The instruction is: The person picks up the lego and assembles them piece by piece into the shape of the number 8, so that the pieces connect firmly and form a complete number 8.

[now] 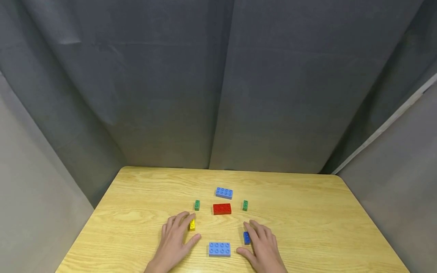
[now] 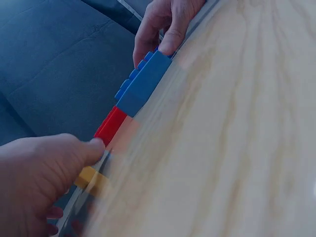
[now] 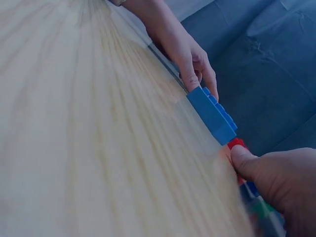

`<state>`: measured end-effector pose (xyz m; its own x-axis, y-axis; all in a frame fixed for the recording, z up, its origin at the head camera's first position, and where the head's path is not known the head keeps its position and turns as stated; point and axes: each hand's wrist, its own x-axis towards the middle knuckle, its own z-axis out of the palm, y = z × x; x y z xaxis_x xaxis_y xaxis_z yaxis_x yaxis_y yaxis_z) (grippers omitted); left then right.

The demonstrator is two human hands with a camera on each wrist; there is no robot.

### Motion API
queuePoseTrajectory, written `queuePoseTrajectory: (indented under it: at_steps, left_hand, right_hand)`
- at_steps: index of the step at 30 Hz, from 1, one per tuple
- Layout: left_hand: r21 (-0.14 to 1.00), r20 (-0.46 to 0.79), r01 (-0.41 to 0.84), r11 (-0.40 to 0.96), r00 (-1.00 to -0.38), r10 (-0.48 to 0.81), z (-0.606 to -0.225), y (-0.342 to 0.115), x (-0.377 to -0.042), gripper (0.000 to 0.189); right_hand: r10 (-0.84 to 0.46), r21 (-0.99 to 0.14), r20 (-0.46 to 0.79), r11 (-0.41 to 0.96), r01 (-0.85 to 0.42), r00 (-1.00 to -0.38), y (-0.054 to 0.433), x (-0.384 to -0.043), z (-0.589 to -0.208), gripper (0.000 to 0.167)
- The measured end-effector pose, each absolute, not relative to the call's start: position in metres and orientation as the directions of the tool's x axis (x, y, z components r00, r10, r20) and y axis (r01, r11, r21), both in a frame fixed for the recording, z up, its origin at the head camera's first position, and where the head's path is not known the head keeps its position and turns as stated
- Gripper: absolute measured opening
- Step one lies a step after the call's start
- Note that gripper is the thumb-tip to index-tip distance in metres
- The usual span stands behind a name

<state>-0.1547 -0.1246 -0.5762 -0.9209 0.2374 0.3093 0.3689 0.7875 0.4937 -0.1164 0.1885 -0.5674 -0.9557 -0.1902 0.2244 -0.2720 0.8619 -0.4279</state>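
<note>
My left hand (image 1: 175,239) lies over the wood-grain table beside a small yellow brick (image 1: 192,225). Its index fingertip is right at the brick's far end, and the thumb is spread away from it. On the other side, my right hand (image 1: 263,244) has its fingers along a small dark blue brick (image 1: 246,238), the thumb held apart nearer to me. Between the hands sits a light blue eight-stud brick (image 1: 219,249), studs up. In the left wrist view the yellow brick (image 2: 88,177) shows partly behind the thumb.
Beyond the hands lies a red brick (image 1: 222,209), with a second light blue brick (image 1: 224,193) behind it. Small green bricks stand to its left (image 1: 197,205) and right (image 1: 245,205). Grey curtains (image 1: 164,113) enclose the table (image 1: 307,220) at the back and sides.
</note>
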Motion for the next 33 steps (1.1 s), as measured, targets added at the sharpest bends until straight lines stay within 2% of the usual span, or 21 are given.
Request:
queuePoseTrajectory:
  at_steps: [9,16,19,27,33]
  left_hand:
    - [0.547,0.335,0.388,0.742,-0.914,0.231,-0.576,-0.122,-0.157,0.057]
    - [0.591,0.328,0.387,0.708,-0.917,0.228,-0.574,-0.121,-0.159,0.049]
    - [0.607,0.316,0.389,0.693,-0.918,0.238,-0.573,-0.122,-0.159,0.045]
    - [0.605,0.307,0.399,0.689,-0.915,0.261,-0.573,-0.124,-0.156,0.042]
    - [0.560,0.325,0.404,0.723,-0.910,0.256,-0.573,-0.121,-0.155,0.043]
  right_hand:
    - [-0.159,-0.583,0.171,0.780,-0.230,-0.972,0.186,-0.126,-0.573,0.068]
    - [-0.144,-0.649,0.173,0.728,-0.223,-0.974,0.189,-0.138,-0.571,0.041]
    - [-0.144,-0.650,0.180,0.724,-0.228,-0.973,0.188,-0.145,-0.573,0.036]
    - [-0.138,-0.626,0.211,0.741,-0.243,-0.968,0.185,-0.160,-0.578,0.041]
    - [-0.183,-0.526,0.345,0.775,-0.351,-0.921,0.183,-0.157,-0.582,0.056]
